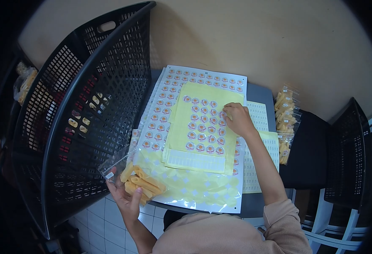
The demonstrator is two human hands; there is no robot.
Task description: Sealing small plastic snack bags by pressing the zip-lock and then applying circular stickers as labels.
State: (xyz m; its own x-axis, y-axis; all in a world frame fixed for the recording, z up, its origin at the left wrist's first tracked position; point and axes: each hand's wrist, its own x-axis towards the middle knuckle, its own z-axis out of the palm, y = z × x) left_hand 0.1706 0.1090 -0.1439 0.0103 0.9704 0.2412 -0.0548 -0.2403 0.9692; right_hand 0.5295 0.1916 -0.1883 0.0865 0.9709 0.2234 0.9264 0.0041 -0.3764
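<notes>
My left hand (129, 199) grips a clear plastic bag (146, 184) of pale yellow, stick-shaped snacks, tilted beside the table's near left edge. A small white label sits on the bag's upper end. My right hand (238, 117) is at the upper right of a yellow backing sheet (181, 122) bearing rows of round stickers (204, 111). Its fingertips are pinched together over a sticker in the right-hand column and partly hide it. This sheet lies on a stack of larger white sheets (173, 80) with similar round stickers.
Tall black perforated baskets (105, 80) stand at the left, with packets visible through the holes. Filled snack bags (285, 122) are piled at the right beside more label sheets (256, 114). Another black basket (347, 169) stands far right. A beige wall (245, 38) rises behind the table.
</notes>
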